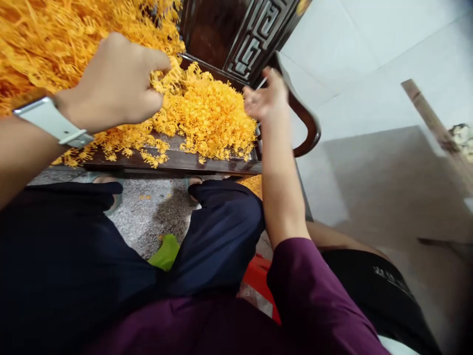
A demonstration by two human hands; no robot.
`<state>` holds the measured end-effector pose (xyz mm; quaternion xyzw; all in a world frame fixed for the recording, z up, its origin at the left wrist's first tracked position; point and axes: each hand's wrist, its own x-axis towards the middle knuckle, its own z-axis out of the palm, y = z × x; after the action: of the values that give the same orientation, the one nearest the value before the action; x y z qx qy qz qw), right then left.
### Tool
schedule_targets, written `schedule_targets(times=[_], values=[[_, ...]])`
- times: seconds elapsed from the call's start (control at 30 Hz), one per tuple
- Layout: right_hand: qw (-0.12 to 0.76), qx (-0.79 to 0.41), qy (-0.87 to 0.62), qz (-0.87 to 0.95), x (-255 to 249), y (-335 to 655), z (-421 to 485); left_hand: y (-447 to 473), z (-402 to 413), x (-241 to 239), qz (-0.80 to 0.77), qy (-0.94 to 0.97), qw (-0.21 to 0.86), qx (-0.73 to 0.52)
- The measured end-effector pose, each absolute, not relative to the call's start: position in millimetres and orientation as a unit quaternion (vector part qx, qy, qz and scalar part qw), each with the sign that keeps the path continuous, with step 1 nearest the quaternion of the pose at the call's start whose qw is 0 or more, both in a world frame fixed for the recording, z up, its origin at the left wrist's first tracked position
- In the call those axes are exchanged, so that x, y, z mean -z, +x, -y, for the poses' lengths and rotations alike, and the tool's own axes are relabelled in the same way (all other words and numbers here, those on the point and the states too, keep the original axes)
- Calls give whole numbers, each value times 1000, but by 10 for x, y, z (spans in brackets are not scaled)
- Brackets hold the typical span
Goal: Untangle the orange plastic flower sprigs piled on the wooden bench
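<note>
A big heap of yellow-orange plastic flower pieces (214,116), small and spidery, covers the seat of a dark carved wooden bench (192,160). My left hand (123,81), with a pale-banded watch (51,121) on its wrist, is over the heap. Its thumb and forefinger close on a few of the flower pieces; the other fingers are hidden beneath the hand. At the right end of the heap, by the armrest, my right hand (266,96) is raised and slightly blurred. Its fingers are apart and nothing shows in them.
The bench's curved armrest (310,133) stands beside my right forearm. Between my feet, a bright green piece (166,252) lies on the speckled floor (142,217). Part of a red plastic stool (260,278) shows under me. Another person's black-clothed leg (369,281) is close on the right.
</note>
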<state>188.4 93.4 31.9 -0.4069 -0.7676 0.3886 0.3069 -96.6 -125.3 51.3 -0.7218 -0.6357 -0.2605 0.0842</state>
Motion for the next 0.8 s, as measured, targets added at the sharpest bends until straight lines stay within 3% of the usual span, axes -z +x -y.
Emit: schedule_targets(times=[0.1, 0.17, 0.37, 0.47, 0.53, 0.67, 0.7, 0.8], values=[[298, -412, -441, 739, 71, 1478, -718, -1035, 1214, -475, 672, -710, 86, 193], [250, -398, -377, 798, 301, 1273, -446, -1106, 1196, -410, 680, -713, 82, 153], [-114, -273, -123, 947, 770, 797, 353, -1355, 1295, -58, 702, -711, 43, 31], [-164, -221, -132, 952, 1008, 649, 499, -1414, 1425, 91, 681, -731, 35, 31], [-181, -281, -121, 935, 1213, 633, 478, -1425, 1468, 173, 663, -748, 21, 31], [-350, -501, -99, 786, 1862, 753, 576, -1416, 1466, 280, 626, -778, 14, 37], [-364, -510, -127, 769, 2070, 786, 673, -1407, 1463, 288, 621, -783, 11, 37], [-271, -425, -245, 828, 2734, 801, 1032, -1367, 1458, 273, 625, -780, -8, 26]])
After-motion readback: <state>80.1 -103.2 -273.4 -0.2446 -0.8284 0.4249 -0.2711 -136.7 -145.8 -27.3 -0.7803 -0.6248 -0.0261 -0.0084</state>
